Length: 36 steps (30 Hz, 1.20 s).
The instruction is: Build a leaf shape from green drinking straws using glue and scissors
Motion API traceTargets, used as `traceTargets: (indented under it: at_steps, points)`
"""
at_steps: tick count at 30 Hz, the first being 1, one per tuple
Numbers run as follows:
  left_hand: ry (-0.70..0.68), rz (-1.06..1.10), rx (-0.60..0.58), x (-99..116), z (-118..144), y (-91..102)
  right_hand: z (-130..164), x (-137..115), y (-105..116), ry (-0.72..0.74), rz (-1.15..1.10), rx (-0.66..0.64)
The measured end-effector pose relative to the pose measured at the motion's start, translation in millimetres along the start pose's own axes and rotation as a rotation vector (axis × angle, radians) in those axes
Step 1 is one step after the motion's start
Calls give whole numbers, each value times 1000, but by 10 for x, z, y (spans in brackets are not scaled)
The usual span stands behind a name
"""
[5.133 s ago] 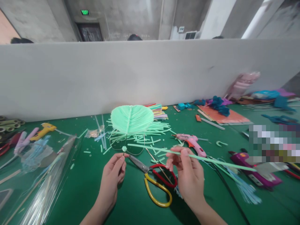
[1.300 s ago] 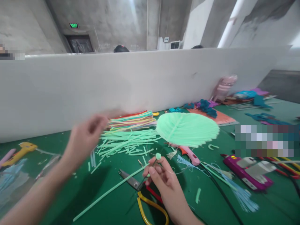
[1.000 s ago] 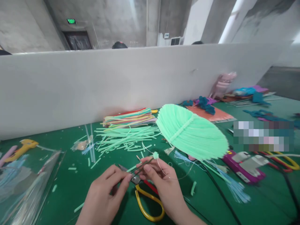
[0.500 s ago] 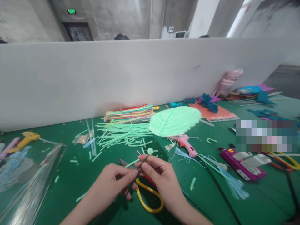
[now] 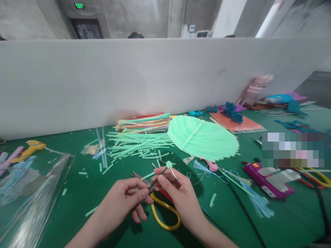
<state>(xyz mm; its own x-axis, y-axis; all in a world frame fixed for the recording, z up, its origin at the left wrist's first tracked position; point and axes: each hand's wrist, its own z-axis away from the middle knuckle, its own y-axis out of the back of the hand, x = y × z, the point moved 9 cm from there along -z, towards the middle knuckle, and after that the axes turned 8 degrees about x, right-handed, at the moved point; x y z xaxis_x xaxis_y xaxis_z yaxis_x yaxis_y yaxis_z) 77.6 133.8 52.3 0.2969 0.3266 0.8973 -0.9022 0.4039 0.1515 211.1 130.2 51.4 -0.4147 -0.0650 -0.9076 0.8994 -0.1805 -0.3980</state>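
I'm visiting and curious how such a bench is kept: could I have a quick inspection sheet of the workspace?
Surface: green tabletop, strewn with offcuts.
Work pieces: dark stem topped by small green knob; ribbed green leaf shape beyond, join unclear.
Clutter: partly hidden scissors, pile of green strips, yellow glue gun.
Hands: left hand and right hand both pinch the stem with their fingers.
Cables: black cord across the tabletop; purple power strip holding white plugs.
Surroundings: white partition behind; lit green sign beyond.
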Motion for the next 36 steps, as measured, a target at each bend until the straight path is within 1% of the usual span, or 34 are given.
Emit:
traceTargets:
  at_steps: [5,8,10,16,19,21,24,26,27,28,31,32,33,34,36]
  points:
    - [-118,-178,119,38,-42,-5,-16,14,-8,1,63,-32]
    - [-96,-237,140,-19,-65,-23,-18,51,-27,-8,88,-47]
    - [-71,-166,121,-43,-73,-59,-11,77,-42,-18,73,-44]
    - [-33,83,22,-1,-46,-190,28,101,-119,-63,-31,-65]
    - [-14,129,-1,-13,-32,-225,33,57,-106,-27,-23,-70]
    - [-25,158,0,-21,-21,-241,29,34,-78,4,-8,-60]
    - [-28,206,9,-55,-5,-264,24,50,-64,1,-15,-54]
    - [-38,182,17,-77,0,-263,26,65,-85,-7,-5,-65]
    - [-72,139,41,-65,0,-236,28,67,-99,-9,1,-69]
    - [-136,74,87,-29,2,-183,31,67,-115,-12,0,-74]
    - [-410,-183,305,165,77,31,49,63,-174,-29,-41,-105]
    - [-485,-261,362,219,115,76,56,59,-193,-28,-55,-119]
    - [-536,-319,398,252,144,99,61,55,-207,-20,-55,-130]
    - [-562,-359,407,263,158,102,62,54,-211,-8,-42,-133]
    - [-563,-410,374,247,148,62,51,75,-190,6,3,-114]
